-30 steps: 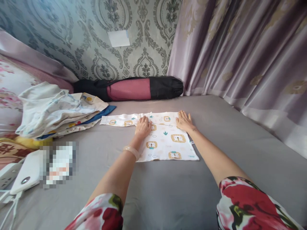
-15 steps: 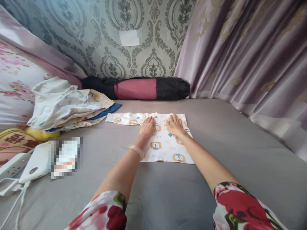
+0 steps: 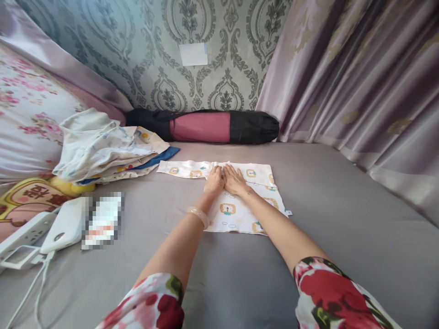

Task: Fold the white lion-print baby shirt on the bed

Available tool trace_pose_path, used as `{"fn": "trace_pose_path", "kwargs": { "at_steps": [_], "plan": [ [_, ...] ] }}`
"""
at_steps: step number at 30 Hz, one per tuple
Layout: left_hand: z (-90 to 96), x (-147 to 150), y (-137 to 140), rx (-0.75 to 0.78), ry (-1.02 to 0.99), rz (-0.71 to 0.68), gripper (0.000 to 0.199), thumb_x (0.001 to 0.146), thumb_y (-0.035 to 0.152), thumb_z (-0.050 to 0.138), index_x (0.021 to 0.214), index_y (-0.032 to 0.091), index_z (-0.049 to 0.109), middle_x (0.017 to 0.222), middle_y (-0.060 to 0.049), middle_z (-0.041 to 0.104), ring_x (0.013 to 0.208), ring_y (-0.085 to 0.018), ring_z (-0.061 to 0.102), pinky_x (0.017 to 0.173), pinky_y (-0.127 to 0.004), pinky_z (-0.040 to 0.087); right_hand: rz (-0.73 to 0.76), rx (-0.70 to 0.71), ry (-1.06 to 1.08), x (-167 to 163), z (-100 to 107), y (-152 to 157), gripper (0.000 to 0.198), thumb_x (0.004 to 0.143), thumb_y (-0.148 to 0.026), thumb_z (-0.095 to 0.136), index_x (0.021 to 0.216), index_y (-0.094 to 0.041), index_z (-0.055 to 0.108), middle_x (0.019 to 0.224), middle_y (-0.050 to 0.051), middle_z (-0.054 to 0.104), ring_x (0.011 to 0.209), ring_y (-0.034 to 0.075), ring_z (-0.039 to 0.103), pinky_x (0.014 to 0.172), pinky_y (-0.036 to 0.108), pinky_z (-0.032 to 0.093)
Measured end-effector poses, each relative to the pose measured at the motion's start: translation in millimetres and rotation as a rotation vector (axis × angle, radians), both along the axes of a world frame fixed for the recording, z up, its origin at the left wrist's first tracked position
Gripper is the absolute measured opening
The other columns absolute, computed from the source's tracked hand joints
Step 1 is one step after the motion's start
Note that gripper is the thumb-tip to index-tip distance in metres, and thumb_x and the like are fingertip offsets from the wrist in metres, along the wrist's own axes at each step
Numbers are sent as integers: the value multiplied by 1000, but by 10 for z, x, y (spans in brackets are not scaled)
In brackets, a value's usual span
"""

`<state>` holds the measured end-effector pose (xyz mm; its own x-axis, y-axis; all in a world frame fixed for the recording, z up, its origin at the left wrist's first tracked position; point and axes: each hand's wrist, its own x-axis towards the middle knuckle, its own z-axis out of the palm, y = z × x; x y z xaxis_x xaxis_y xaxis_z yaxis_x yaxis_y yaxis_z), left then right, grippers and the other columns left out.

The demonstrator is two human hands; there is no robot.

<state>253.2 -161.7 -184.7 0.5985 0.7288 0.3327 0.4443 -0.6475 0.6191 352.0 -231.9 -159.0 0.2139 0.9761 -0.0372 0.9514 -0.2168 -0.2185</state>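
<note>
Both hands, left (image 3: 214, 179) and right (image 3: 234, 178), lay flat, touching, fingers spread on the soft, light cloth (image 3: 240, 201), probably best pinched at its corners.

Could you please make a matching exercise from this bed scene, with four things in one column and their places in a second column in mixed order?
Things:
1. printed garment
2. pile of clothes
3. rolled mat bag
4. white power bank

Places:
A. against the wallpapered wall, at the far edge of the bed
B. flat on the grey sheet, under the left hand and right hand
C. near the left edge, beside a power strip
D. on the left, next to the floral pillow

Pairs: 1-B, 2-D, 3-A, 4-C
</note>
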Motion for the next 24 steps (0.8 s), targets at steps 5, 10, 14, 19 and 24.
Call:
{"fn": "trace_pose_path", "kwargs": {
  "at_steps": [5, 10, 14, 19, 24],
  "plan": [
    [-35, -23, 22, -2, -229, 105, 44, 76, 2, 44, 117, 16, 52, 129, -17, 54, 128, -27, 48, 112, -45, 38, 53, -14, -12, -97, 10, 128, 63, 97, -30, 25, 156, -6, 19, 164, 10, 13, 151, 22, 7, 122, 45, 4],
    [-16, -77, 76, -13, -288, 234, 38, 78, 4, 42, 112, 16, 54, 118, -15, 58, 116, -26, 54, 106, -45, 42, 40, 15, -26, -233, 5, 278, 62, 96, -32, 32, 155, -11, 24, 164, 10, 18, 150, 27, 11, 120, 49, 8],
    [74, -210, 237, 0, -217, 315, 41, 74, 4, 46, 113, 15, 54, 114, -15, 59, 114, -27, 55, 103, -43, 43, -42, 41, 32, -369, 32, 365, 58, 99, -36, 26, 154, -16, 27, 162, 11, 24, 149, 32, 15, 117, 58, 8],
    [213, -518, 494, 65, -135, 474, 42, 77, 2, 39, 113, 15, 57, 111, -15, 60, 114, -27, 56, 101, -42, 42, -142, 146, 64, -478, 12, 412, 55, 101, -37, 20, 149, -19, 38, 158, 10, 33, 147, 31, 21, 117, 58, 8],
    [347, -879, 667, 52, 1, 691, 36, 82, 7, 41, 113, 10, 58, 113, -19, 60, 117, -32, 54, 103, -45, 40, -157, 199, 44, -485, -50, 421, 55, 100, -37, 23, 149, -18, 39, 157, 9, 36, 146, 30, 23, 117, 54, 8]
  ]
}}
